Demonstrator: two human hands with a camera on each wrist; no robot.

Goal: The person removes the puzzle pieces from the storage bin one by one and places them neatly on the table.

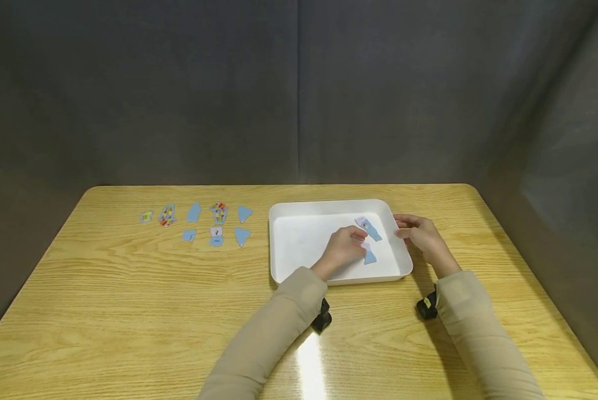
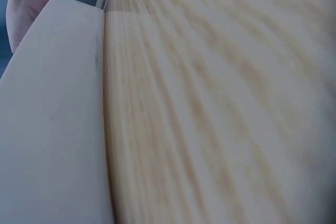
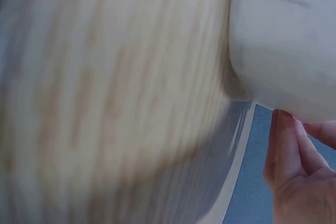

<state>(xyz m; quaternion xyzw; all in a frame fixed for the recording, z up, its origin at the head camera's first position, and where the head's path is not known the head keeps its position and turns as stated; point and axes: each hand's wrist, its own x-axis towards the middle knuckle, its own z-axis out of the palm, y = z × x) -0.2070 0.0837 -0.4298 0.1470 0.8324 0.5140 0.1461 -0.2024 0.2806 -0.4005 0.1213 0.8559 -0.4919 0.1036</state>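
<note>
A white tray point(image 1: 299, 239) stands on the wooden table. My left hand point(image 1: 345, 249) reaches over its front wall, fingers curled low among flat paper puzzle pieces; I cannot tell whether they pinch one. Right by the fingertips lies a blue and lilac piece point(image 1: 369, 256). Farther back in the tray, a longer blue piece point(image 1: 371, 229) overlaps a lilac one. My right hand point(image 1: 424, 236) holds the tray's right rim between thumb and fingers. The right wrist view shows those fingers point(image 3: 286, 142) against the tray's outer wall; in the left wrist view, the tray's wall point(image 2: 58, 114) blocks most of the work.
Left of the tray, several cut-out pieces lie in two loose rows on the table point(image 1: 144, 311), among them a blue piece point(image 1: 194, 212) and a colourful patterned piece point(image 1: 167, 215). Dark grey curtain point(image 1: 204, 100) hangs behind the table and along its sides.
</note>
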